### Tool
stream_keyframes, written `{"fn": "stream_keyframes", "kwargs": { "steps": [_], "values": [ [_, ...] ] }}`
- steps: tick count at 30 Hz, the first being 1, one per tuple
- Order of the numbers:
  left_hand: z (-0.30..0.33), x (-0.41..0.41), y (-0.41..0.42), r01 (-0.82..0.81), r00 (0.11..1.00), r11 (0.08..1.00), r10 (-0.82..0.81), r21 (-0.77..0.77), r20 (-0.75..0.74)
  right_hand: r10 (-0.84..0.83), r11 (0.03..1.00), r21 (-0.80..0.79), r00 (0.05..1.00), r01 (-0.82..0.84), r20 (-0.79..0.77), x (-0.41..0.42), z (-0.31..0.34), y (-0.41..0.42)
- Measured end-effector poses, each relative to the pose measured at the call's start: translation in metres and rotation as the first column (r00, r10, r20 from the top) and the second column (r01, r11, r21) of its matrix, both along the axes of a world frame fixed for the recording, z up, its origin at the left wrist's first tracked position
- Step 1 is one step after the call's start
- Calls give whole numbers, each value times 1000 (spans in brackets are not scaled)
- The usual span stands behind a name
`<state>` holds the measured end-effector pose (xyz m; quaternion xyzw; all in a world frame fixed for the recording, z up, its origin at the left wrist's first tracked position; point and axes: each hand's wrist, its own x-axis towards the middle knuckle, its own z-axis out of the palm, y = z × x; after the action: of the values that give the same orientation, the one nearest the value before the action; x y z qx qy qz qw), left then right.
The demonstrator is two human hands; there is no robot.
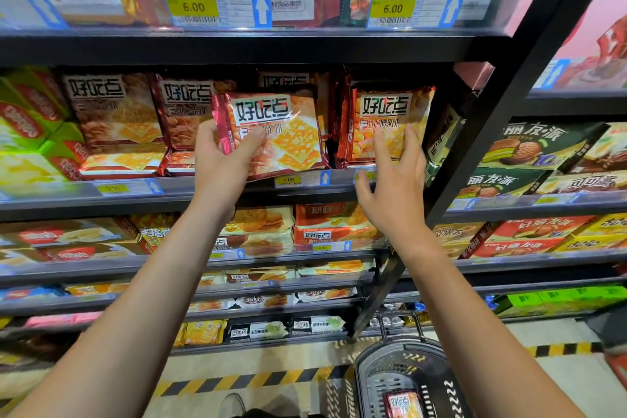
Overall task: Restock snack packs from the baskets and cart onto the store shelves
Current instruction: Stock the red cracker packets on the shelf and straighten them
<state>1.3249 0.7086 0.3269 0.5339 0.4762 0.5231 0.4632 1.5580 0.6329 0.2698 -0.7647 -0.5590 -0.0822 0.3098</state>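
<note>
Up at the shelf edge (pixel 210 185), the left hand (pixel 222 159) is pinching a cracker pack (pixel 278 134), thumb across its front and fingers behind, tilting it in front of the packs standing there. Just beside it, the right hand (pixel 393 180) is spreading wide, fingertips (pixel 409 136) touching the front of a standing orange pack (pixel 383 119). Below the right forearm, a basket (pixel 407 373) is holding one more pack (pixel 403 404).

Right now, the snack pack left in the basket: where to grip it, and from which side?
Come from above, the only open side: the black basket has walls all round. The snack pack lies roughly flat on the bottom, face up, so a flat pinch on its faces looks blocked. I'd pinch its upper edge seam and peel it up. The frame cuts off its lower part, so that edge can't be judged.
</note>
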Motion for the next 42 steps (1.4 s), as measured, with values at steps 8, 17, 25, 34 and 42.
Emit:
{"fn": "stream_keyframes", "kwargs": {
  "steps": [8,17,25,34,42],
  "values": [
    [-3,21,18,-63,969,978,107,197,-225,9,999,-38,1000,-9,10,1,-1,-5],
    [-11,26,32,-103,807,965,223,242,-547,-16,997,-78,999,19,33,-2,-1,-5],
    [-18,21,31,1,738,953,205,304,-643,-15,995,-102,1000,14,-4,-11,-6,-5],
    [-16,32,33,27,705,953,196,302,-681,-61,989,-130,997,66,38,-23,-1,7],
    [-30,29,32,43,667,919,266,392,-696,-37,986,-160,998,43,41,-24,-5,3]
  ]
}}
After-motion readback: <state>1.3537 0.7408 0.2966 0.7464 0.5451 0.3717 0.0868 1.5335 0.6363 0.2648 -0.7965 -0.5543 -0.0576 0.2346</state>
